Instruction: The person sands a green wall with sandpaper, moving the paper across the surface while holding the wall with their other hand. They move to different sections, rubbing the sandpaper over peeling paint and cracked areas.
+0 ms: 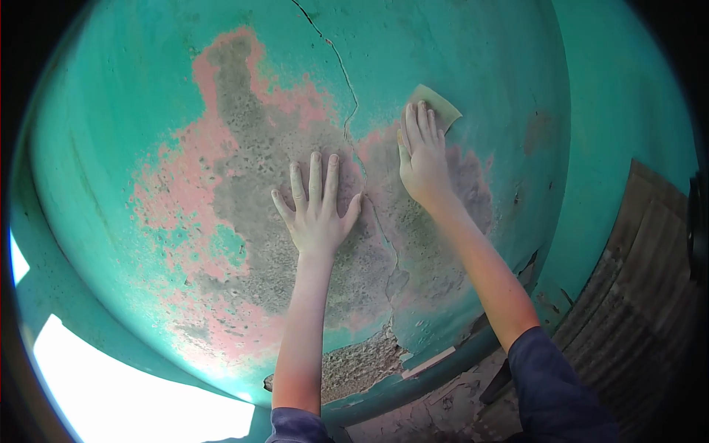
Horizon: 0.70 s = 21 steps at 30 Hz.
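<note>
Spread flat, my left hand (319,214) rests on the bare grey part of the wall (255,173), its fingers apart and nothing in it. To the right of the crack (377,214), my right hand (425,159) presses a piece of pale sandpaper (442,109) against the wall. One corner of the sheet sticks out past the fingertips; the palm and fingers hide the rest. Around the grey patch the wall shows pink, then green paint (458,44).
Below my hands, a broken strip of rough plaster (362,365) lies along the wall's lower edge. Corrugated sheets (635,273) lean at the right. Bright light (125,384) shows at the lower left. Debris (443,406) lies at the bottom.
</note>
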Motion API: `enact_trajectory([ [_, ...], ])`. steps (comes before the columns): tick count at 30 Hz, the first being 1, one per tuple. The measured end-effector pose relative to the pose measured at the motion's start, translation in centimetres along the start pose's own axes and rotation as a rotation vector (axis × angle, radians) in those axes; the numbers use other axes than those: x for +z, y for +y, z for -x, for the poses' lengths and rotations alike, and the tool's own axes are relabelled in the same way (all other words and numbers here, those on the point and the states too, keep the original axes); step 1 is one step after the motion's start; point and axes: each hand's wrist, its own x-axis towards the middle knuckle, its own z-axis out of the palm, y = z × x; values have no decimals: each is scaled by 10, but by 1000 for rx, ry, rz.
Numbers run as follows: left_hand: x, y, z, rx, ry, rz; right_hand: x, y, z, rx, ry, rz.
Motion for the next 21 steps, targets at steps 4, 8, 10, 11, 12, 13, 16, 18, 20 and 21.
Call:
enact_trajectory([
  [4, 2, 1, 6, -20, 2, -54, -3, -6, 98, -291, -321, 29],
  [8, 4, 0, 11, -32, -11, -41, 2, 33, 162, -281, -428, 147],
  [10, 1, 2, 11, -37, -16, -41, 13, 31, 187, 184, -88, -16],
  [11, 0, 2, 11, -27, -10, -41, 8, 33, 203, 199, -92, -17],
  [12, 1, 1, 11, -9, -14, -38, 1, 35, 218, -72, -373, -17],
  [13, 2, 0, 10, -11, -8, -46, -2, 40, 226, -353, -649, -17],
  [16, 3, 1, 13, -14, -9, -60, 14, 30, 226, 346, -184, -83],
  [18, 5, 0, 13, 4, 47, -62, 14, 37, 247, 198, -295, -53],
  [20, 8, -1, 13, 8, 45, -72, 7, 53, 256, -271, -632, 33],
  [21, 8, -1, 14, 4, 39, -93, 14, 50, 258, -261, -634, 34],
])
